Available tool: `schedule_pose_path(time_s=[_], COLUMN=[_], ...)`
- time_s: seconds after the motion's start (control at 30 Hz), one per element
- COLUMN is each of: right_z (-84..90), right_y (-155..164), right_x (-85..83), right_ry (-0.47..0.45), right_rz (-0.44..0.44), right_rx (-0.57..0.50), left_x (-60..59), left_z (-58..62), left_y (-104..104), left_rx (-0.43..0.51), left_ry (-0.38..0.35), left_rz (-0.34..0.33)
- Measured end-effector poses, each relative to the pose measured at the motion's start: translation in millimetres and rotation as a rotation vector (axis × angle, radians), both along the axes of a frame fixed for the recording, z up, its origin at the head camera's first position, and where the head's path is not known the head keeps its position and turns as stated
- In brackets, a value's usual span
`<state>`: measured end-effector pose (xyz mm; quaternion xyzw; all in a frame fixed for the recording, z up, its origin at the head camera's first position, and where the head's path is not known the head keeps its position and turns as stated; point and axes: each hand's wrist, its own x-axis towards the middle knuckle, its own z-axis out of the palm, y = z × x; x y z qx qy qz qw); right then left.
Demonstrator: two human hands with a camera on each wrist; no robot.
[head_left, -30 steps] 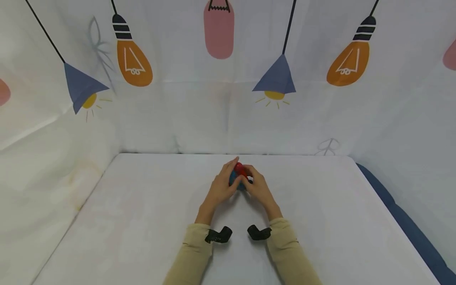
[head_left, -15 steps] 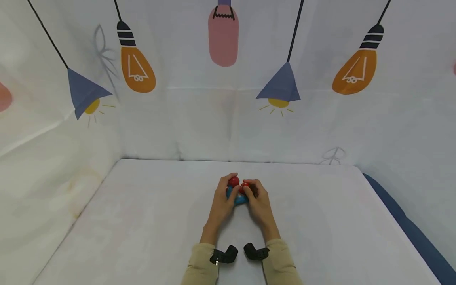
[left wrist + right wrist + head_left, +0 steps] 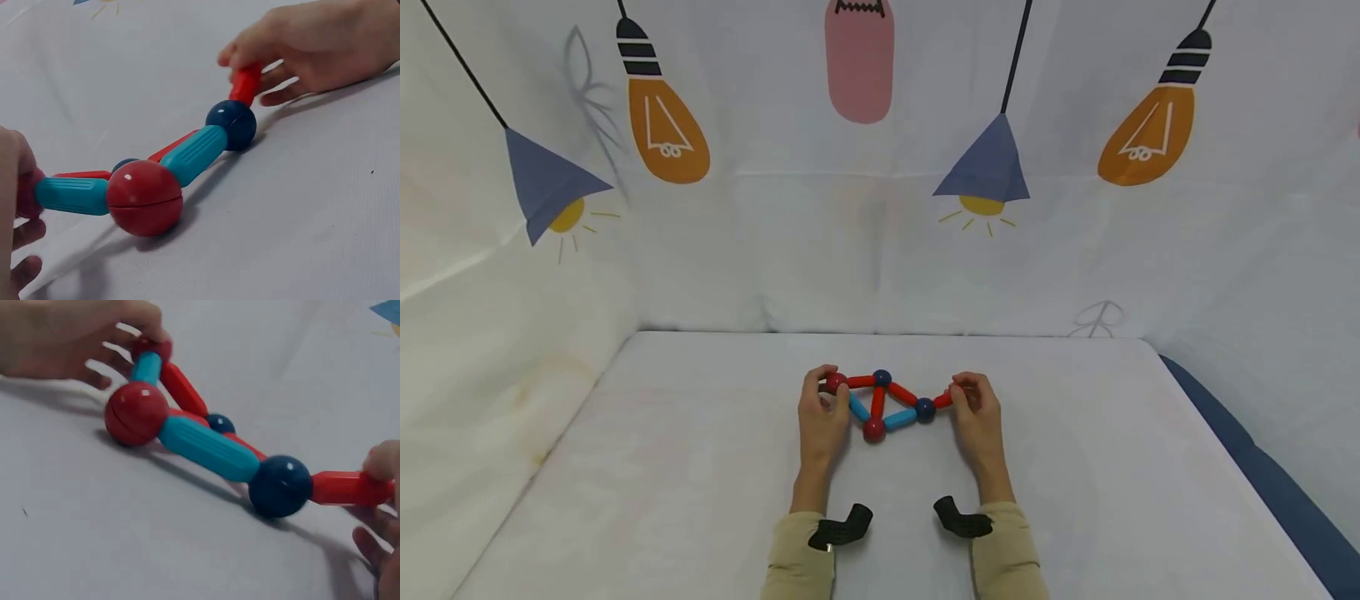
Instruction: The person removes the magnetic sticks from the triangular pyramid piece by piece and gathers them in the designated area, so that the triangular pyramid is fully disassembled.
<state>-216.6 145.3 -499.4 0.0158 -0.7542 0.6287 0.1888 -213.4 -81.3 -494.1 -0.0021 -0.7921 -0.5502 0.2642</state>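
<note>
1. Head view: a toy made of sticks and balls [image 3: 883, 406] lies flat on the white desk [image 3: 662, 467], near the middle. The sticks are smooth plastic, some red and some light blue. The balls are round and shiny, some red and some dark blue. Together they make two triangle shapes side by side.
2. Head view: the left hand [image 3: 820, 417] pinches the red ball at the left end of the toy. The right hand [image 3: 977, 417] pinches the short red stick at the right end. The hands are apart, with the toy stretched between them. Both sleeves are tan cloth, and a black strap sits at each wrist.
3. Head view: behind the desk hangs a white cloth wall [image 3: 820, 242] with pictures of orange bulbs and blue lamps.
4. Left wrist view: a big red ball [image 3: 144, 197] rests on the desk. A blue stick with little ridges [image 3: 195, 154] joins it to a dark blue ball [image 3: 232, 124]. Far off, the right hand grips the red stick.
5. Right wrist view: the same red ball, blue ridged stick and dark blue ball [image 3: 280, 485] show close up. The left hand's fingers curl round the far end of the toy.
</note>
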Motion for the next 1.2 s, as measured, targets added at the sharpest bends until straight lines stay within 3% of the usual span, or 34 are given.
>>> schedule_pose_path(time_s=[0.2,0.33,0.47,0.6,0.73,0.97,1.2], right_z=[-3.6,3.3,16.9,20.8,18.3,16.6,22.2], right_y=[1.1,-9.5,-31.7,-54.3,-66.5,-74.4,-68.7], right_x=[-4.0,-4.7,-6.9,-7.2,-3.9,-6.3,-6.2], right_ry=[-0.017,0.107,0.198,0.129,0.046,0.032,0.02], right_rz=[-0.095,-0.154,-0.031,0.121,0.111,0.018,0.078], right_rx=[0.308,0.322,0.356,0.594,0.762,0.73,0.684], left_x=[-1.5,-1.8,-1.8,-2.7,-3.1,-3.3,-3.9], left_z=[-2.7,-5.4,-7.8,-9.5,-8.3,-8.2,-9.9], left_y=[-4.8,-4.1,-1.1,2.3,5.1,1.8,1.1], left_rx=[-0.193,-0.278,-0.366,-0.404,-0.404,-0.379,-0.374], left_ry=[-0.087,-0.149,-0.122,-0.067,-0.055,-0.088,-0.087], left_rz=[0.116,0.093,0.012,-0.055,-0.081,-0.074,-0.071])
